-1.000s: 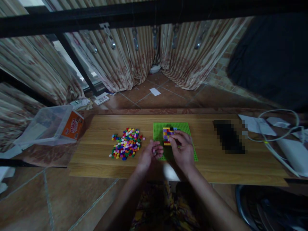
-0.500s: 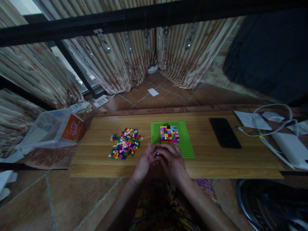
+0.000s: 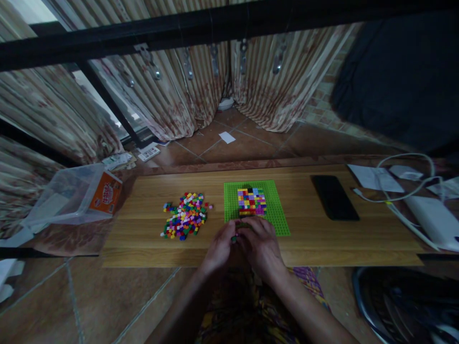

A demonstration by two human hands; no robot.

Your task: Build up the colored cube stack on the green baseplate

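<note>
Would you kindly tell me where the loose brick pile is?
In the head view, the loose brick pile lies on the wooden table, left of the green baseplate.

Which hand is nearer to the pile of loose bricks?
Left. The left hand is to the right of the loose bricks; the right hand is farther right, near the green baseplate.

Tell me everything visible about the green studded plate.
The green studded plate is thin, looks like plastic and lies flat on the wooden table, between loose bricks and a black phone. A multicoloured brick block sits on its studs, nearer the far edge. The right hand and left hand hide its near-left corner; contact cannot be told.
</note>
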